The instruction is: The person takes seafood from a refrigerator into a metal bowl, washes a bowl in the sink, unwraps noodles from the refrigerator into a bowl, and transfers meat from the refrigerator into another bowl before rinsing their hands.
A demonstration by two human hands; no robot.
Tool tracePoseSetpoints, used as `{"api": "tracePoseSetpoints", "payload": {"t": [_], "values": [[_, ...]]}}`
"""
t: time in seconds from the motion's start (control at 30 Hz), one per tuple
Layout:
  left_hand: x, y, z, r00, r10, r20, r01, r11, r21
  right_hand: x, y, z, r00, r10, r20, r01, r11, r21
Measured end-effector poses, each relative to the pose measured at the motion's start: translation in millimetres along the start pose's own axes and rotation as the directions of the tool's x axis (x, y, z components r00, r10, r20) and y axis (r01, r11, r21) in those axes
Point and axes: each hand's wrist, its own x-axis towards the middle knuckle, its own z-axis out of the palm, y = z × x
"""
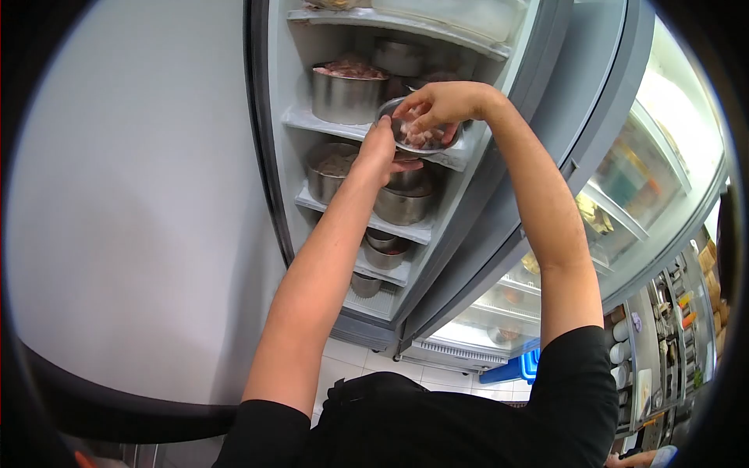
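Note:
My left hand [384, 152] grips the left rim of a shallow metal bowl [441, 148], its fingers reaching under the base. Pieces of pale pink raw meat [421, 137] lie in the bowl. From above, my right hand [438, 108] reaches into it with curled fingers around some of the meat. The bowl is in front of an upper shelf of an open upright fridge. To its left on that shelf stands a large steel pot [349, 100] heaped with raw meat.
Lower fridge shelves [421, 232] hold more steel pots [402, 204]. The open grey fridge door [101, 195] fills the left. A glass-door fridge [624, 187] is at the right, with a blue bin [511, 370] below and kitchen racks [644, 351] beyond.

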Motion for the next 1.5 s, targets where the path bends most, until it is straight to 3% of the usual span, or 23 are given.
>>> {"api": "tracePoseSetpoints", "payload": {"t": [0.1, 0.23, 0.33, 0.4, 0.47, 0.57, 0.67, 0.77, 0.87, 0.97, 1.1, 1.2, 1.3, 1.4, 1.5], "values": [[-2, -6, -4, 0.997, 0.061, -0.039, -0.058, 0.996, 0.07, 2, -14, -5, 0.999, 0.036, 0.0, -0.036, 0.981, -0.191], [-7, -12, -11, 0.991, 0.111, -0.072, -0.102, 0.987, 0.126, 23, 4, -28, 0.934, -0.066, -0.351, -0.016, 0.974, -0.226], [-10, -16, -16, 0.984, 0.161, -0.073, -0.151, 0.98, 0.132, 63, 51, -50, 0.826, -0.118, -0.551, -0.277, 0.766, -0.579], [-10, -18, -18, 0.977, 0.2, -0.077, -0.188, 0.972, 0.14, 75, 56, -58, 0.893, 0.139, -0.429, -0.379, 0.748, -0.545], [-10, -19, -20, 0.968, 0.234, -0.086, -0.217, 0.961, 0.171, 74, 50, -57, 0.861, 0.419, -0.289, -0.507, 0.758, -0.411], [-10, -20, -21, 0.964, 0.235, -0.121, -0.204, 0.952, 0.226, 89, 54, -59, 0.818, 0.534, -0.214, -0.572, 0.793, -0.208], [-5, -20, -22, 0.973, 0.193, -0.129, -0.168, 0.968, 0.185, 86, 54, -61, 0.816, 0.53, -0.232, -0.565, 0.815, -0.13], [-3, -19, -20, 0.979, 0.178, -0.094, -0.158, 0.968, 0.194, 96, 68, -57, 0.85, 0.479, -0.219, -0.526, 0.79, -0.316], [-1, -17, -15, 0.98, 0.158, -0.121, -0.13, 0.969, 0.209, 112, 84, -64, 0.808, 0.554, -0.199, -0.588, 0.753, -0.295], [-4, -11, -9, 0.98, 0.134, -0.146, -0.097, 0.967, 0.234, 111, 92, -65, 0.817, 0.537, -0.207, -0.575, 0.782, -0.241], [-4, -6, -8, 0.988, 0.116, -0.105, -0.095, 0.979, 0.181, 106, 97, -77, 0.773, 0.591, -0.228, -0.602, 0.798, 0.029], [-3, -2, -7, 0.992, 0.088, -0.089, -0.072, 0.983, 0.167, 96, 87, -76, 0.802, 0.524, -0.287, -0.536, 0.843, 0.042], [-4, 0, -2, 0.993, 0.083, -0.084, -0.07, 0.985, 0.156, 86, 72, -74, 0.867, 0.437, -0.242, -0.437, 0.898, 0.055], [-3, 0, 1, 0.994, 0.043, -0.096, -0.032, 0.994, 0.108, 67, 57, -67, 0.863, 0.403, -0.305, -0.398, 0.914, 0.082], [-4, 0, 5, 0.994, 0.042, -0.103, -0.029, 0.992, 0.124, 58, 46, -64, 0.832, 0.403, -0.38, -0.479, 0.869, -0.126]]}}
